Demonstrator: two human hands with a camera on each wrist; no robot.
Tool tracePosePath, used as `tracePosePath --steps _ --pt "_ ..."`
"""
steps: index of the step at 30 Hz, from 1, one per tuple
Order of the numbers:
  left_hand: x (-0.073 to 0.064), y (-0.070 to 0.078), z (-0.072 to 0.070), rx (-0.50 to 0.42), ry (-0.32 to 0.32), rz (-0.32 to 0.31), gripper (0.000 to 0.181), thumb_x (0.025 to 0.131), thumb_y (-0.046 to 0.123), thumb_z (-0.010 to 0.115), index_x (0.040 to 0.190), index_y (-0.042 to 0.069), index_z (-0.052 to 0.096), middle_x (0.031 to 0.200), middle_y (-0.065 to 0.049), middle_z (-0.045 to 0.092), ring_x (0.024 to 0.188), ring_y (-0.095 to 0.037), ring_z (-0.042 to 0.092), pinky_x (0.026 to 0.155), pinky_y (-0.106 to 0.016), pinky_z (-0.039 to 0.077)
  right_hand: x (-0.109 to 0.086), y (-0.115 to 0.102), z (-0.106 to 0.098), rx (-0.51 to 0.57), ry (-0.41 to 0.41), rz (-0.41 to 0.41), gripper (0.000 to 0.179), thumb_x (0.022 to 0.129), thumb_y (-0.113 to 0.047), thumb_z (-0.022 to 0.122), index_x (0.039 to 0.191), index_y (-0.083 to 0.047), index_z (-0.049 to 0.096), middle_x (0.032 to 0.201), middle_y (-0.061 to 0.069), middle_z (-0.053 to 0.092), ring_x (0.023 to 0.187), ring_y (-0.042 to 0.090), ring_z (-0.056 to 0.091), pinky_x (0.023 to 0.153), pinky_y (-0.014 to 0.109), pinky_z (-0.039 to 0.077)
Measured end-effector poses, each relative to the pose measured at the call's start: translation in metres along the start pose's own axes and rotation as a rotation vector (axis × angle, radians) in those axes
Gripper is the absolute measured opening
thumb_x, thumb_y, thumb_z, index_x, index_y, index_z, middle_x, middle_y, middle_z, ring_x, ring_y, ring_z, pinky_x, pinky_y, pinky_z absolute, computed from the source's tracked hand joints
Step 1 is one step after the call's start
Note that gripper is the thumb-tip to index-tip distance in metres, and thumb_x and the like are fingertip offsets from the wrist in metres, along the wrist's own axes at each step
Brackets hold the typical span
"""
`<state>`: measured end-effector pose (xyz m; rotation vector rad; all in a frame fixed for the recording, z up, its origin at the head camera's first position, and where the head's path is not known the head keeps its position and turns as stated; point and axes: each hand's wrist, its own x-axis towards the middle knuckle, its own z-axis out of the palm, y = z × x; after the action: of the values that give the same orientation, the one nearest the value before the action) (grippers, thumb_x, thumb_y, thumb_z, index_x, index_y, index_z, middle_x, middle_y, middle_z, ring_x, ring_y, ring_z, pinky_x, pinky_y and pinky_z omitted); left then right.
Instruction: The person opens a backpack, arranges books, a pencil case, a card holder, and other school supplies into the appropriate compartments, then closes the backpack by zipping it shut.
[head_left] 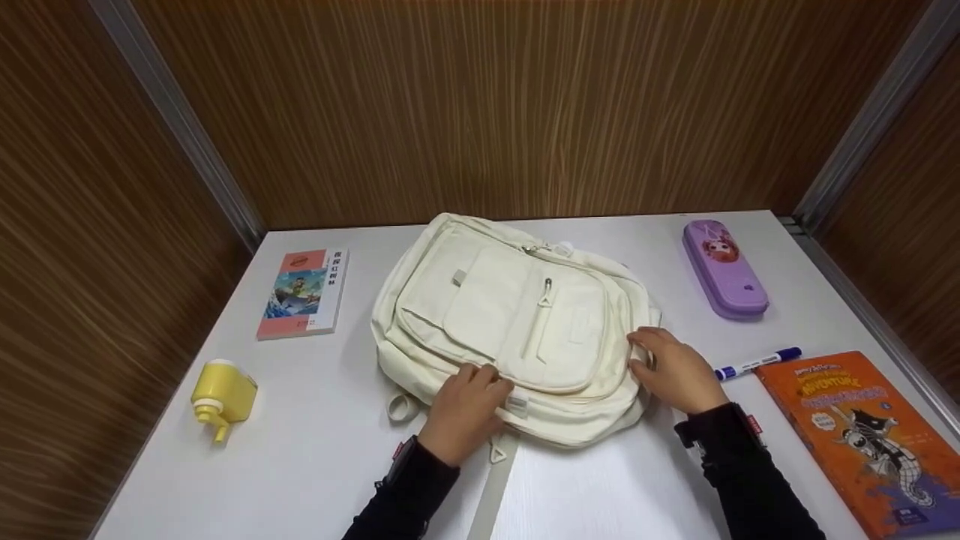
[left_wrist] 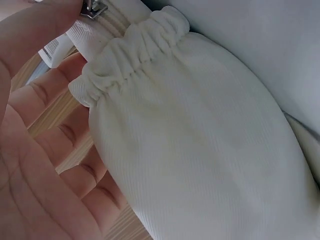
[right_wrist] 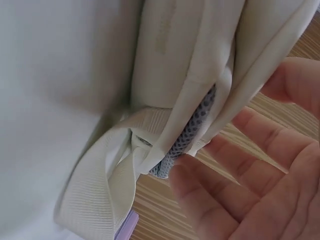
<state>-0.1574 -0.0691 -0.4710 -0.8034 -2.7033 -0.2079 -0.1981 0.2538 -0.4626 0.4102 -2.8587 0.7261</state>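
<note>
A cream backpack point(head_left: 487, 315) lies front side up on the white table, tilted across the middle. My left hand point(head_left: 465, 412) is at its near edge, fingers bent over the fabric. In the left wrist view the thumb point(left_wrist: 40, 35) lies by a metal zipper pull point(left_wrist: 94, 8), with the other fingers behind the gathered side pocket point(left_wrist: 165, 130). My right hand point(head_left: 679, 367) holds the bag's right end, thumb and forefinger at its rim. The right wrist view shows its fingertips point(right_wrist: 182, 175) by a grey mesh edge point(right_wrist: 192, 127) and a looped strap point(right_wrist: 95, 185).
Left of the bag are a pink-and-white book point(head_left: 304, 294) and a yellow pencil sharpener with a crank point(head_left: 225, 390). On the right lie a purple pencil case point(head_left: 726, 274), a blue-capped marker point(head_left: 757, 364) and an orange book point(head_left: 862, 442). Wood-grain panels point(head_left: 525, 112) enclose the table.
</note>
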Motion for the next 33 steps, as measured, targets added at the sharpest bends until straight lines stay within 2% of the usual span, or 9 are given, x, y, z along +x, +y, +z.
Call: tracePosePath --steps 5,16,20,24,29,33 --pt "-0.001 -0.006 0.000 -0.019 -0.013 -0.010 0.040 0.071 0.019 0.081 0.109 0.022 0.068 0.104 0.002 0.063 0.096 -0.019 0.056 0.076 -0.031 0.049 -0.005 -0.004 0.002 -0.054 0.013 -0.032 0.041 0.085 -0.014 0.070 0.123 0.001 0.062 0.125 0.024 0.062 0.110 0.044 0.062 0.093 0.057 0.049" --pt "-0.002 -0.022 0.004 -0.026 0.070 -0.002 0.038 0.070 0.015 0.081 0.106 0.023 0.068 0.102 0.003 0.065 0.096 -0.018 0.058 0.072 -0.031 0.049 -0.022 -0.016 0.008 -0.167 0.096 -0.072 0.037 0.080 -0.020 0.075 0.113 -0.003 0.068 0.108 0.014 0.068 0.099 0.036 0.064 0.080 0.051 0.054" --pt "-0.001 -0.028 0.005 -0.036 0.085 0.005 0.039 0.069 0.010 0.081 0.103 0.023 0.068 0.101 0.003 0.066 0.095 -0.019 0.060 0.073 -0.033 0.051 -0.030 -0.024 0.010 -0.193 0.107 -0.076 0.037 0.080 -0.024 0.076 0.111 -0.005 0.069 0.102 0.011 0.067 0.094 0.032 0.064 0.071 0.048 0.055" --pt "0.001 -0.035 0.006 -0.009 0.121 0.017 0.037 0.069 0.001 0.076 0.099 0.021 0.068 0.099 0.002 0.066 0.091 -0.020 0.063 0.072 -0.036 0.052 -0.039 -0.032 0.013 -0.218 0.125 -0.082 0.036 0.079 -0.026 0.077 0.108 -0.007 0.070 0.097 0.008 0.066 0.089 0.030 0.062 0.066 0.045 0.053" --pt "0.002 -0.040 0.006 0.020 0.170 0.019 0.035 0.071 -0.007 0.067 0.095 0.019 0.068 0.097 0.002 0.068 0.092 -0.021 0.066 0.079 -0.039 0.054 -0.046 -0.039 0.014 -0.231 0.130 -0.085 0.035 0.078 -0.029 0.078 0.106 -0.009 0.071 0.094 0.005 0.066 0.089 0.029 0.060 0.065 0.043 0.051" --pt "0.000 -0.039 0.004 0.017 0.150 0.006 0.035 0.073 -0.009 0.070 0.097 0.017 0.067 0.102 0.000 0.068 0.102 -0.021 0.066 0.089 -0.047 0.053 -0.045 -0.040 0.012 -0.226 0.112 -0.080 0.034 0.078 -0.030 0.078 0.105 -0.010 0.071 0.094 0.004 0.065 0.089 0.029 0.059 0.067 0.043 0.050"
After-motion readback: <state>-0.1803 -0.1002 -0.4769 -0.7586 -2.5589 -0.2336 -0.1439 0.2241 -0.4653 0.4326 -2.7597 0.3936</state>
